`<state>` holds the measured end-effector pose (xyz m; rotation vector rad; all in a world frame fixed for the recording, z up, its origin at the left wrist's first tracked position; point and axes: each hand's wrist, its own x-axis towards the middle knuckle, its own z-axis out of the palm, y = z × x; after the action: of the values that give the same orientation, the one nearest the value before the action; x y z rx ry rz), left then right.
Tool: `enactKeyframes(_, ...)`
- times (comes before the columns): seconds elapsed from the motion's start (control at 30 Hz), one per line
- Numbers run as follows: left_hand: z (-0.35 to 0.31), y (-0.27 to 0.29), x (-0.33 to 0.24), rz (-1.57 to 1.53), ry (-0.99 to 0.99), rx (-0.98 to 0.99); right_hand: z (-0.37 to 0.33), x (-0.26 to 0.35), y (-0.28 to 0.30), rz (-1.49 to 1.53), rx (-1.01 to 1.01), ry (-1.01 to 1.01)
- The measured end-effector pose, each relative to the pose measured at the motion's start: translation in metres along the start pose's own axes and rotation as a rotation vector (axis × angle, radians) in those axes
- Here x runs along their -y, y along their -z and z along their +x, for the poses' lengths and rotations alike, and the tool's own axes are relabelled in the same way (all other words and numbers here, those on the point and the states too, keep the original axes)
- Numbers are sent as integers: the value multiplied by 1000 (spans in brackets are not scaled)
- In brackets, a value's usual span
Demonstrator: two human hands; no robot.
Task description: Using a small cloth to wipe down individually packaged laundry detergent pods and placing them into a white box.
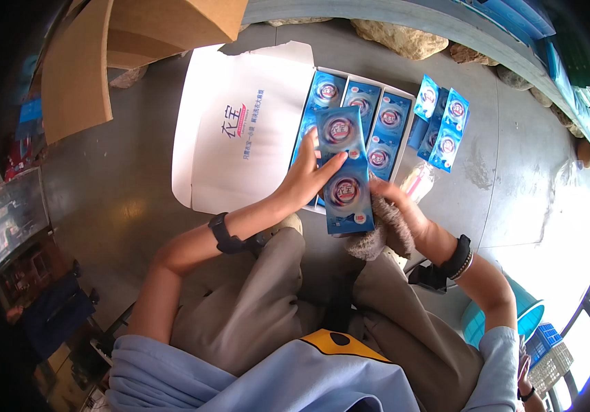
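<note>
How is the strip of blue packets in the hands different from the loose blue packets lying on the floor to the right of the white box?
The strip of packets is lifted above the white box, gripped by the left hand and the right hand; the loose packets lie untouched on the grey floor. The strip runs lengthwise; the loose ones overlap in a small heap. Both are blue with a round emblem.
</note>
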<state>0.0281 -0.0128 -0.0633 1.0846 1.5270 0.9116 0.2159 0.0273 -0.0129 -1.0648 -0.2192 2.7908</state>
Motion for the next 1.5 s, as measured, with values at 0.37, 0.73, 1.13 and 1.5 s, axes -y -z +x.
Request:
enactKeyframes(0.37, 0, 7, -38, -215, 49, -120, -1, -2, -28, -1390, -336, 796)
enactKeyframes(0.73, 3, 11, -42, -957, 273, 145, -10, -4, -51, -2035, -310, 996)
enactKeyframes(1.13, 8, 11, -77, -1079, 186, 183, -1, -22, -52, -1857, -410, 1142)
enactKeyframes(1.5, 5, 12, -77, -1103, 170, 237, 19, 29, -33, -1450, -566, 1172)
